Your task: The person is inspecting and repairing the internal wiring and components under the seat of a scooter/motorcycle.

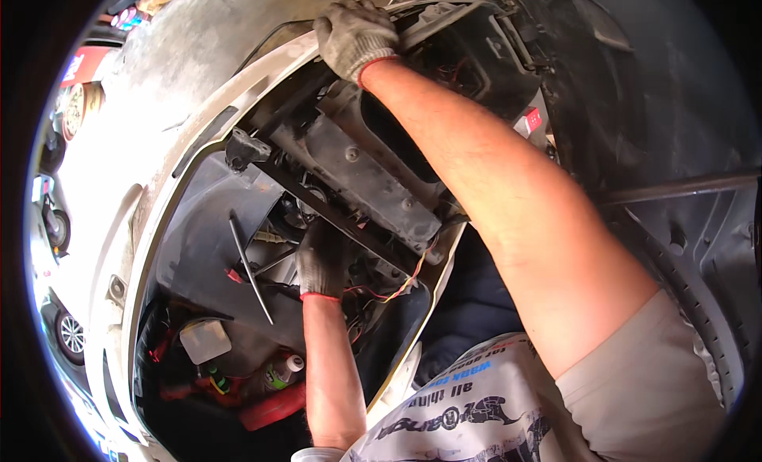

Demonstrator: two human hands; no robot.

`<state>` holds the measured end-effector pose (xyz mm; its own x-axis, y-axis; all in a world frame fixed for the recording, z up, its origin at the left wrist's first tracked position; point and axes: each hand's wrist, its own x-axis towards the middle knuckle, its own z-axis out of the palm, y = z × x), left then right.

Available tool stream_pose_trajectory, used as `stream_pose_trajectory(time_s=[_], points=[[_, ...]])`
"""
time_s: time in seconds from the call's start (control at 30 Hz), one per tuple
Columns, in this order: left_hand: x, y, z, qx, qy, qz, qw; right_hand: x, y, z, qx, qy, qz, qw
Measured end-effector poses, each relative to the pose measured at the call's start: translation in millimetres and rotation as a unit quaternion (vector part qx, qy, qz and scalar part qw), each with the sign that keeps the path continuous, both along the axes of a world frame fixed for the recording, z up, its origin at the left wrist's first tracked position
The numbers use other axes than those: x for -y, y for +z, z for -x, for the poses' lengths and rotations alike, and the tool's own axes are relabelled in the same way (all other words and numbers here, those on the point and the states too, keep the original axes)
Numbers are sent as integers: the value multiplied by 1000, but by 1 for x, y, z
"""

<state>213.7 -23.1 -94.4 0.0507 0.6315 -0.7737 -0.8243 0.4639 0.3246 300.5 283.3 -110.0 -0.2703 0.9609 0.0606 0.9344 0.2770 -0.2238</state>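
Note:
My left hand (pixel 321 259), in a dark grey knit glove with a red cuff, reaches down into an open vehicle compartment. Its fingers go in under a black metal bar (pixel 321 204) and are hidden. Just beyond them sits a rounded mechanical part (pixel 311 198). Red and yellow wires (pixel 405 287) run to the right of that wrist. My right hand (pixel 355 40), in a light grey knit glove, is closed over the pale painted body rim (pixel 274 73) at the far side. Between the hands lies a long dusty dark panel (pixel 369 172) with bolts.
A thin metal rod (pixel 250 267) lies slanted left of my left hand. Nearer me are a square grey lid (pixel 205 341), a white-capped bottle (pixel 282 373) and a red object (pixel 271 408). A small red-and-white box (pixel 528 121) sits beyond my right forearm. Car wheels (pixel 71 333) show at far left.

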Motion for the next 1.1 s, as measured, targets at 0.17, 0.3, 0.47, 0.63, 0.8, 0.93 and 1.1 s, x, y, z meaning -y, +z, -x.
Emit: stream_pose_trajectory(time_s=[0.17,0.3,0.47,0.63,0.8,0.93,1.1], points=[[17,5,25,-415,-293,-11,861,-3,4,0,13,-8,-3,1000],[25,5,32,-456,-279,54,843,-4,6,-4,19,-1,28,999],[33,-4,42,-571,-336,5,749,3,20,-1,21,-9,33,999],[-17,6,-6,-600,-458,81,651,-2,23,-14,50,-4,52,997],[14,-102,33,-702,-661,-122,235,-4,23,8,0,0,65,998],[2,-120,29,-777,-561,-79,275,-5,21,3,0,-12,51,999],[-17,-110,23,-768,-609,-121,159,-2,15,-3,-31,6,-9,999]])
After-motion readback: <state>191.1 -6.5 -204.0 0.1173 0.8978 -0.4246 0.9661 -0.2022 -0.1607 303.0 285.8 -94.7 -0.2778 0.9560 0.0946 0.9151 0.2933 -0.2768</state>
